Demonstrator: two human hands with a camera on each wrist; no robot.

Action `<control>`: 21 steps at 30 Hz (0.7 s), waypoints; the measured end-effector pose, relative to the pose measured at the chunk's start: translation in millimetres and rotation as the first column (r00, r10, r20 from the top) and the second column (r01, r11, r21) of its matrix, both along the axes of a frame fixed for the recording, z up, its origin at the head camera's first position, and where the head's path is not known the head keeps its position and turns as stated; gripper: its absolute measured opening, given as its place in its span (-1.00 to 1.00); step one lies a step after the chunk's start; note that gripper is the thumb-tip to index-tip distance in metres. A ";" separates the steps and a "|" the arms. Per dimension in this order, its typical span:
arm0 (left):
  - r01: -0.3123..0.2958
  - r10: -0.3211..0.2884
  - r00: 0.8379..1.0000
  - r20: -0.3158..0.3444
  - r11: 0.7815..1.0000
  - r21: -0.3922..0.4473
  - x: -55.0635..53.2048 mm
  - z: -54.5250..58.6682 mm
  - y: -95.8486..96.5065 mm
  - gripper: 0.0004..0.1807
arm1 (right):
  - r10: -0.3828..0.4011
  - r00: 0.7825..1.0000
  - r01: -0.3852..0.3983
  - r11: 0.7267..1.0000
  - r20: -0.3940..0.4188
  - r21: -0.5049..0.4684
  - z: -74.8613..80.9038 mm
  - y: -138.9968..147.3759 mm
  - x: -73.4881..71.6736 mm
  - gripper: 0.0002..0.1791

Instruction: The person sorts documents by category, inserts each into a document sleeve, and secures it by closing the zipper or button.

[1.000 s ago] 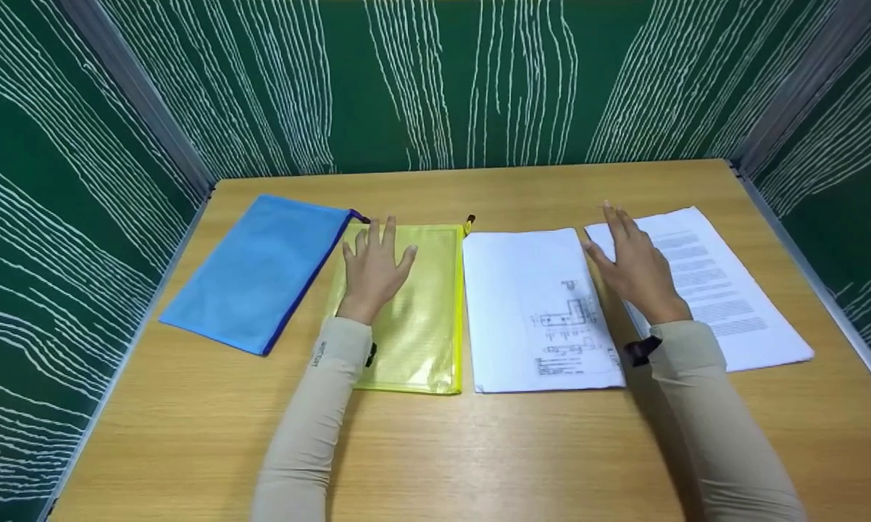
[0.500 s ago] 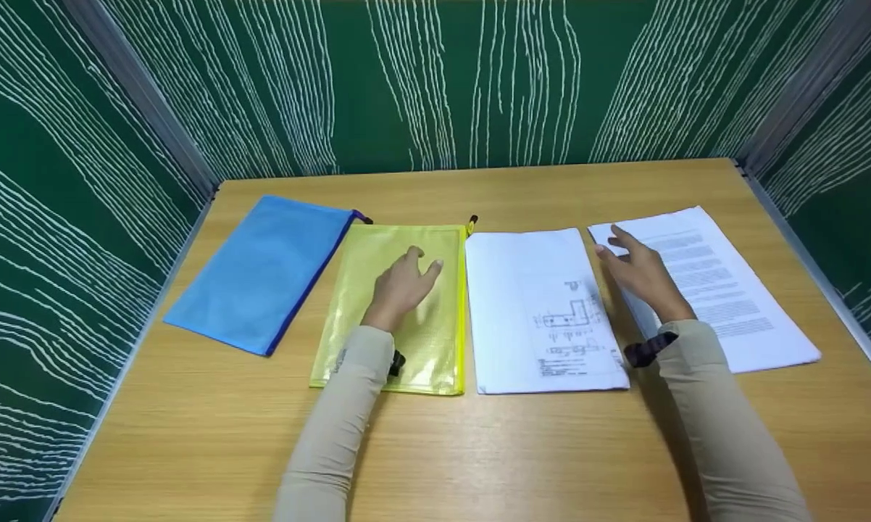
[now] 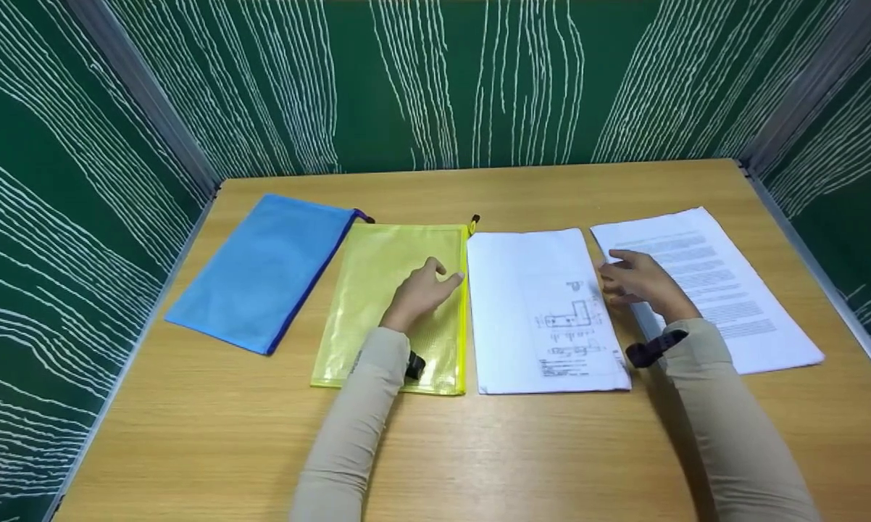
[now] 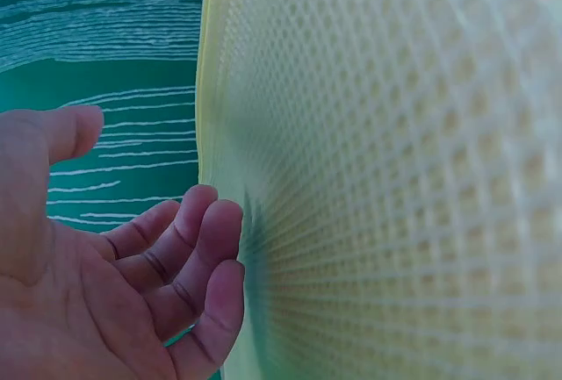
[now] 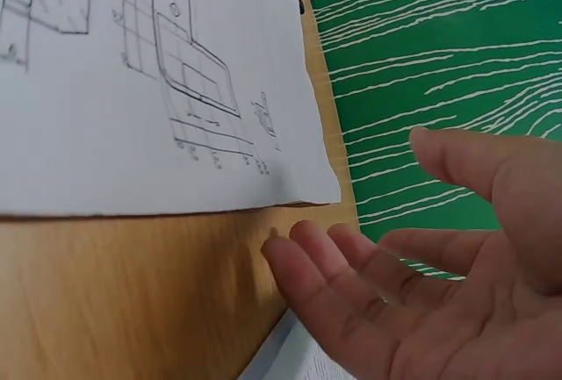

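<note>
My left hand (image 3: 422, 293) hovers over the yellow mesh zip pouch (image 3: 363, 290), its fingers loosely bent and thumb apart, with nothing held. In the left wrist view the fingertips (image 4: 219, 222) come close to the pouch's mesh face. My right hand (image 3: 642, 281) is over the gap between two paper stacks, fingers bent and holding nothing. To its left lies the stack with a line drawing (image 3: 537, 312); the right wrist view shows its fingertips near that stack's edge. Under and right of this hand is the stack of printed text (image 3: 732, 304).
A blue zip pouch (image 3: 261, 272) lies slanted at the left, its zip end close to the yellow pouch. Everything lies on a wooden table (image 3: 515, 457). Green walls with white lines (image 3: 464, 87) enclose its back and sides.
My left hand has moved right and nearer me across the yellow pouch, its fingers bending from spread. The right hand has drawn slightly nearer me and its fingers have bent too.
</note>
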State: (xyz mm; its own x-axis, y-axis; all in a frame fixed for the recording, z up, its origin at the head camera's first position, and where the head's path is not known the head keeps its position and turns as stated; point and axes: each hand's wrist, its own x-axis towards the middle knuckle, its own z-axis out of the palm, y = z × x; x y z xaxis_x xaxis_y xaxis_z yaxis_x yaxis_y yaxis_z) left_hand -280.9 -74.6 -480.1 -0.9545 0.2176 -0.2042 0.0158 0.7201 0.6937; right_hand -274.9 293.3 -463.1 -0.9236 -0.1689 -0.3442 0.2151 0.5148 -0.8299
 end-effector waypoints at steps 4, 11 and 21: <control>0.009 -0.010 1.000 -0.010 0.999 -0.045 0.2 -1.9 4.7 -0.38 | 0.008 1.000 -0.009 0.999 0.021 0.041 -3.4 -0.6 0.4 -0.08; 0.026 -0.027 1.000 -0.010 0.998 -0.064 0.3 -3.0 8.4 -0.42 | 0.069 0.996 -0.073 0.994 0.053 0.081 -5.6 -3.0 -1.3 -0.06; 0.043 -0.044 0.999 -0.004 0.992 -0.119 -2.5 -8.8 9.0 -0.43 | 0.079 0.994 -0.091 0.982 0.074 0.163 -7.8 -15.3 -4.4 -0.10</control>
State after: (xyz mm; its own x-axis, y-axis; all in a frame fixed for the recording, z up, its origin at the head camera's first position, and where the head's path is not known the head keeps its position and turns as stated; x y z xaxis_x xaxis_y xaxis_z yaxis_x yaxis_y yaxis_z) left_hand -283.4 -65.6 -488.9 -0.9460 0.2336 -0.2249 0.0532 0.7961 0.6028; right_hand -279.3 278.0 -470.9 -0.8821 -0.1812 -0.4349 0.2171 0.6629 -0.7165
